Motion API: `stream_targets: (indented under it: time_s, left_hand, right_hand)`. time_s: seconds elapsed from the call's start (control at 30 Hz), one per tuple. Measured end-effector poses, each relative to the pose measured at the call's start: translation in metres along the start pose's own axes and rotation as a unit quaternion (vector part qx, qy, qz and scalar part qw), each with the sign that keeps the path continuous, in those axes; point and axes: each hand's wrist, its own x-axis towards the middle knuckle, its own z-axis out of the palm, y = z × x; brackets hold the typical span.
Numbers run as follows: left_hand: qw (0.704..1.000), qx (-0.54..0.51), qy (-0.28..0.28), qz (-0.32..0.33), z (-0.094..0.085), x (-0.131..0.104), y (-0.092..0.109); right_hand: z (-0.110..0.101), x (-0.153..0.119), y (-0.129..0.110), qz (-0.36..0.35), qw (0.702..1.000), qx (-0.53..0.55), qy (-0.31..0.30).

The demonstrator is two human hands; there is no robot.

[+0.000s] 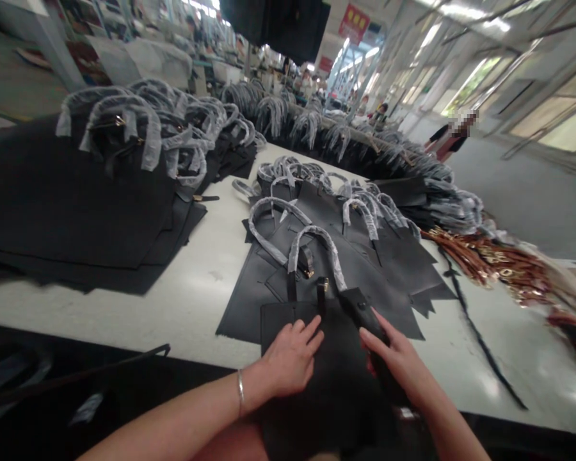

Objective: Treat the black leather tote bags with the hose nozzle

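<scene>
Surface (196,323): pale, loaded with black work. Left stack (81,205): flat black pieces with wrapped handles, stopping short of the middle pile (249,301), which lies just ahead of the work position.

Panel (336,384): black, at the near edge of the surface, directly before the person, its top edge overlapping the pile. Its wrapped handle (313,230) arches away over the pile.

Left hand (292,358): laid on the panel, fingers extended and spread, gripping nothing; fingertips near the base of the buckled tab (322,291). Right hand (388,352): thumb and fingers closed about a dark piece (363,314) at the panel's right side.

Step in hand, as judged: positioning the panel — left hand steadying, right hand managing the side. The next move appears to call for keeping the top edge flat and the tab clear of the fingers.

Not established: whether the dark piece is a fold of the panel or separate — black on black. The panel's lower end is in shadow and cut off by the frame. A shiny part (407,413) below the right hand is too blurred to identify.
</scene>
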Motion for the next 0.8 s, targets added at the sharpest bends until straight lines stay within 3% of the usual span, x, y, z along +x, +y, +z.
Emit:
stream_targets:
  time_s: [0.07, 0.17, 0.23, 0.33, 0.5, 0.63, 0.73, 0.8]
  left_hand:
    - [1.0, -0.008, 0.009, -0.003, -0.002, -0.02, 0.002]
    - [0.997, -0.014, 0.043, -0.059, -0.002, -0.044, -0.004]
    - [0.993, -0.013, 0.073, -0.088, -0.001, -0.052, -0.012]
    - [0.993, -0.001, 0.094, -0.068, 0.002, -0.053, -0.021]
    - [0.993, 0.016, 0.108, -0.048, 0.009, -0.052, -0.025]
    - [0.992, 0.028, 0.112, -0.053, 0.013, -0.054, -0.026]
    - [0.993, 0.017, 0.085, -0.075, 0.006, -0.045, -0.027]
    - [0.989, 0.01, 0.089, -0.117, -0.004, -0.032, -0.029]
  right_hand:
    - [0.005, -0.011, -0.007, 0.043, 0.995, -0.007, -0.088]
    - [0.016, -0.022, -0.005, 0.09, 0.974, -0.004, -0.207]
    - [0.025, -0.023, -0.001, 0.1, 0.962, 0.003, -0.254]
    - [0.037, -0.016, 0.003, 0.103, 0.955, 0.01, -0.279]
    - [0.059, 0.003, -0.005, 0.08, 0.957, 0.004, -0.277]
    - [0.079, 0.018, -0.021, 0.003, 0.98, -0.025, -0.197]
    - [0.074, 0.019, -0.037, -0.07, 0.992, -0.028, -0.102]
    - [0.061, 0.013, -0.045, -0.089, 0.993, -0.032, -0.07]
